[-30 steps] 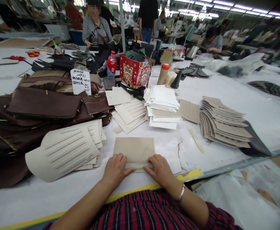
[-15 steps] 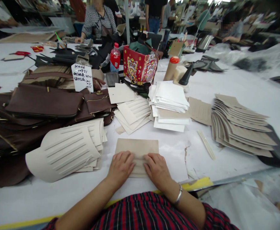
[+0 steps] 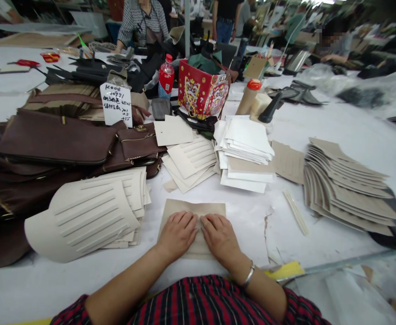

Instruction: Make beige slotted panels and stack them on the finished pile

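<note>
A beige rectangular piece lies flat on the white table just in front of me. My left hand and my right hand both rest on it side by side, palms down, fingers stretched forward and nearly touching at the middle. Neither hand grips anything. A silver bracelet sits on my right wrist.
A curled stack of slotted cream pieces lies left, brown leather bags behind it. White card stacks and slotted pieces sit ahead, a fanned beige stack right, a thin stick between. Other people work at the far side.
Both hands have slid from the near corners of the beige piece toward its middle and further up it, coming together. The camera has dipped slightly.
</note>
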Motion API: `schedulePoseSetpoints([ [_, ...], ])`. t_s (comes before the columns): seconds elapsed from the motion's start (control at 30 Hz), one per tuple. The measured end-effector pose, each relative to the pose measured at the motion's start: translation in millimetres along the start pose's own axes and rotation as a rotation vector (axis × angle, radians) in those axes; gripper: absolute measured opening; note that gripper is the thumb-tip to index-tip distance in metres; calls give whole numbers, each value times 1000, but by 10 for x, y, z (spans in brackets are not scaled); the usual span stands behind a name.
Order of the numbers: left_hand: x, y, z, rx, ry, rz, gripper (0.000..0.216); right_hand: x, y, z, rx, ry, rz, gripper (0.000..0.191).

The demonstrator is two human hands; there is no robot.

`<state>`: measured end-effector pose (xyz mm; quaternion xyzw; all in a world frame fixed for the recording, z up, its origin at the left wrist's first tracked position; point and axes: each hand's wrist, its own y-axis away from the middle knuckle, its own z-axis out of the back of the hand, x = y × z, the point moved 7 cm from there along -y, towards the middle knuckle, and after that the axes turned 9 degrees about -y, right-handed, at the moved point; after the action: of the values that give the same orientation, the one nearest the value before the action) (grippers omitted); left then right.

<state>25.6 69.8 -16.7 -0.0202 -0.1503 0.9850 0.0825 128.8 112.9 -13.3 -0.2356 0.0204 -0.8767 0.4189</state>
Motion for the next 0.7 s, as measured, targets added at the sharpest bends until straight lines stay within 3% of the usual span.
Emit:
schedulePoseSetpoints([
  [0.23,384,-39,27,131,-143,263,40,-200,-147,121,31,98,-160,26],
  [0.3,358,-88,29,54,-138,219,33,-162,-212,100,22,81,-120,23],
  [0.37,220,-142,6,-37,-80,83,25,-85,-267,37,22,27,-48,21],
  [0.43,105,-179,-48,-71,-29,-10,29,-35,-302,-23,18,-20,-9,24],
  [0.7,207,-97,-97,-101,-13,42,38,-122,-331,-41,42,-68,-22,29],
])
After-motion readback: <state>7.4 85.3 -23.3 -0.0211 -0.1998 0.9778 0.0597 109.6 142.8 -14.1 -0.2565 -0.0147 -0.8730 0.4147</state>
